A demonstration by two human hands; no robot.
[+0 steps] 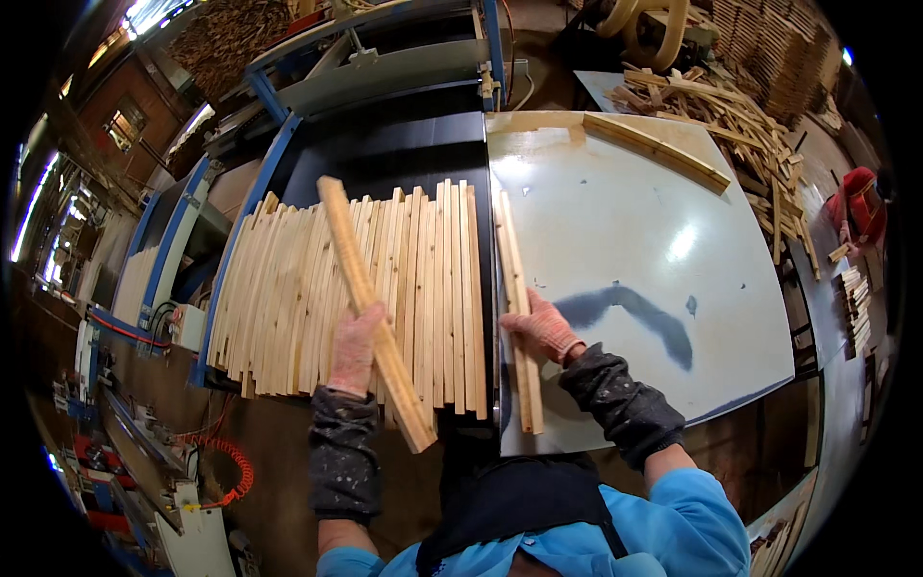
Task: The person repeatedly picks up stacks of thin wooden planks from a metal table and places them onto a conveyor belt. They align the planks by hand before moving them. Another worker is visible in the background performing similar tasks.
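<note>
In a pinkish work glove, my left hand [357,348] is closed around a wooden strip [370,298], holding it tilted above a row of strips. That row of pale wooden strips [317,288] lies side by side on a black conveyor belt [404,144]. My right hand [543,327], gloved too, grips one or two narrow wooden strips [517,317] at the left edge of a grey metal table [635,240]. These strips point away from me, beside the belt. Part of my right fingers is hidden behind the wood.
A longer wooden piece [659,152] lies along the table's far edge. Beyond it is a heap of loose wood offcuts [740,125]. A blue machine frame [274,91] spans the belt's far end. At the far right a person in red [859,207] handles wood. An orange coiled hose [236,471] hangs lower left.
</note>
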